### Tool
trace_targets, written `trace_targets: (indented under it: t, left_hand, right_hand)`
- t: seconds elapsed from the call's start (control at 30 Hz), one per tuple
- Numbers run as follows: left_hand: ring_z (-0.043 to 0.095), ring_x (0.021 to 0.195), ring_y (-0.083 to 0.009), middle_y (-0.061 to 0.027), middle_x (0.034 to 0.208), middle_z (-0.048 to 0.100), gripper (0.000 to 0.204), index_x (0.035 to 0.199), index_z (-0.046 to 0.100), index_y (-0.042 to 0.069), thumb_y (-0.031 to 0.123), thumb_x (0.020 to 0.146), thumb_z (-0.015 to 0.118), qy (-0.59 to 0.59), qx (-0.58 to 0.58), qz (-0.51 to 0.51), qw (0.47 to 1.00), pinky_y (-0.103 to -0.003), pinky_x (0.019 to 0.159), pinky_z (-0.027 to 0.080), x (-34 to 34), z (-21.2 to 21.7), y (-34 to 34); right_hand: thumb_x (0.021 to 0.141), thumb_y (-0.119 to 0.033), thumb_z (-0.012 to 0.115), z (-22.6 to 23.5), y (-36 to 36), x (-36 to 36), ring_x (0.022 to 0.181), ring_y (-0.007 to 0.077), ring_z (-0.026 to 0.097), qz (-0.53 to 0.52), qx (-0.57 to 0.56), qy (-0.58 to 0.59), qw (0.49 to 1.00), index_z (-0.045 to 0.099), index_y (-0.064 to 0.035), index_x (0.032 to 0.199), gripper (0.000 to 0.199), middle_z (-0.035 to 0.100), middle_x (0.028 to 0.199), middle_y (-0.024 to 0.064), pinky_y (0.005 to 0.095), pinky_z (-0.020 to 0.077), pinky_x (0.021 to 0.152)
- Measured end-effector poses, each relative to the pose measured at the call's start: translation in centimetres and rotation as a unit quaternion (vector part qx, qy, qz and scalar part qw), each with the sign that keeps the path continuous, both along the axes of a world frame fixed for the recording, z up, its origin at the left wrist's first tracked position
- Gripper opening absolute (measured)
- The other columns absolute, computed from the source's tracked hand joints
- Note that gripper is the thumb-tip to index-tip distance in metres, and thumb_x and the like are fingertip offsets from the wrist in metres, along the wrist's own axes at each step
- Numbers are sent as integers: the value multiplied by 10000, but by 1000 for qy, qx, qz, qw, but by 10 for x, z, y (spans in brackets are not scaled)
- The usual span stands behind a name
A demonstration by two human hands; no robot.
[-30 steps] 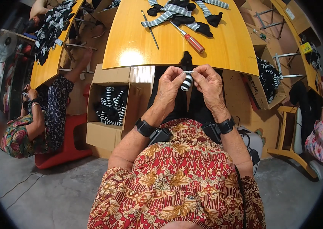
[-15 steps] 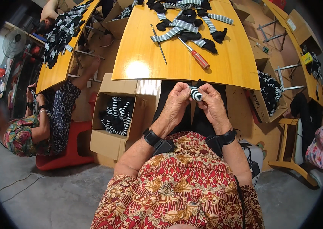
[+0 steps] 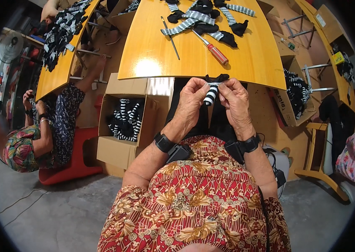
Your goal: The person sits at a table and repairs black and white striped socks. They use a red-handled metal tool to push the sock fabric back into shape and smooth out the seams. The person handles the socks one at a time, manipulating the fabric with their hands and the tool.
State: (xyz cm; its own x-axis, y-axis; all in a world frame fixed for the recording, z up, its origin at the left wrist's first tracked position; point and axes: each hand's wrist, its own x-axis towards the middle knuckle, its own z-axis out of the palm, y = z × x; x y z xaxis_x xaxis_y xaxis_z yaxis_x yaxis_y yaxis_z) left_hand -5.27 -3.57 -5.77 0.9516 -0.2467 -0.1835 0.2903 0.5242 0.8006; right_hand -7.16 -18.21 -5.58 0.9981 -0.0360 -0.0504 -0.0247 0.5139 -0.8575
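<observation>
My left hand (image 3: 193, 101) and my right hand (image 3: 235, 103) pinch either side of a black-and-white striped sock (image 3: 211, 93) just in front of the table's near edge. Its striped part hangs down between my fingers, while a black part bunches up above them. On the yellow table (image 3: 144, 46) ahead lie several grey-striped and black socks (image 3: 194, 26). Nearer to me is a screwdriver (image 3: 217, 54) with a red handle, and left of it a thin dark rod (image 3: 170, 40).
An open cardboard box (image 3: 116, 152) of striped socks stands left of my legs; another box (image 3: 284, 110) stands right. At far left a person (image 3: 30, 145) sits by a sock-heaped table (image 3: 53, 75). A wooden chair (image 3: 311, 147) and another person (image 3: 351, 159) are at right.
Both hands have risen slightly with the sock. Its striped part, earlier bunched between the fingertips, now hangs downward, and more of the black part shows above.
</observation>
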Motion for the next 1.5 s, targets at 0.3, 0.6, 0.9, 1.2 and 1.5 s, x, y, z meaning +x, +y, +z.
trace_targets:
  t: [0.3, 0.6, 0.9, 1.2, 1.5]
  left_hand:
    - [547, 747, -59, 19, 873, 573, 125, 946, 543, 98, 177, 927, 638, 43, 15, -10, 999, -199, 658, 459, 1, -2, 2]
    - [494, 662, -42, 33, 824, 558, 160, 981, 536, 97, 194, 923, 650, 54, -87, -142, 985, -183, 586, 408, -1, -14, 3]
    - [513, 686, -25, 54, 817, 572, 103, 947, 578, 102, 162, 915, 656, 20, 46, -76, 996, -160, 612, 433, -3, -7, 4]
    - [524, 671, -26, 39, 786, 566, 71, 937, 585, 79, 131, 924, 631, 35, 57, -27, 997, -163, 572, 415, -5, -1, -2]
    - [560, 731, -34, 45, 828, 583, 54, 930, 583, 115, 164, 942, 603, 89, 73, -31, 993, -188, 600, 443, -8, -5, 3]
  right_hand:
    - [929, -107, 623, 9, 0, -1, 541, 14, 441, 24, -41, 32, 998, 595, -75, 878, 66, 524, 688, -55, 158, 310, 460]
    - [922, -95, 616, -1, -4, 2, 554, -6, 441, -20, -11, 86, 996, 602, -83, 849, 76, 565, 717, -52, 145, 310, 460]
    - [918, -109, 633, -3, -1, 0, 523, 4, 415, -37, -61, 32, 997, 600, -66, 850, 87, 519, 669, -63, 162, 289, 452]
    - [923, -92, 624, -4, 1, -4, 515, 10, 405, -37, -20, 34, 999, 593, -50, 884, 65, 530, 701, -41, 174, 281, 447]
    - [923, -99, 619, -2, -5, -2, 542, 12, 421, 27, -105, 19, 994, 601, -50, 871, 73, 534, 701, -45, 159, 307, 465]
